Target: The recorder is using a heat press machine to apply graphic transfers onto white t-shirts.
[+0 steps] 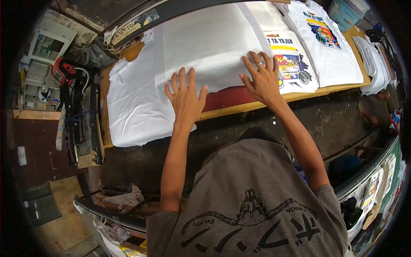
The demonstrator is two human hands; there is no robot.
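Note:
My left hand point(185, 97) lies open, fingers spread, on the near left part of a smooth white sheet point(209, 38). My right hand point(262, 82) also rests open on the sheet's near right corner, a ring on one finger. Beneath the sheet, a white T-shirt point(132, 94) spreads out to the left and droops over the table's near edge. Between my hands a dark red pad point(227, 99) shows under the sheet. Beside my right hand sits a stack of printed transfer sheets point(306, 79) with mirrored colourful designs.
Farther right lies a white T-shirt with a colourful print point(342, 64). A long dark press bar point(171, 19) runs along the back. Blue buckets point(346, 13) stand at the far right, near folded white cloths point(372, 64). A red-handled tool point(62, 70) is at left.

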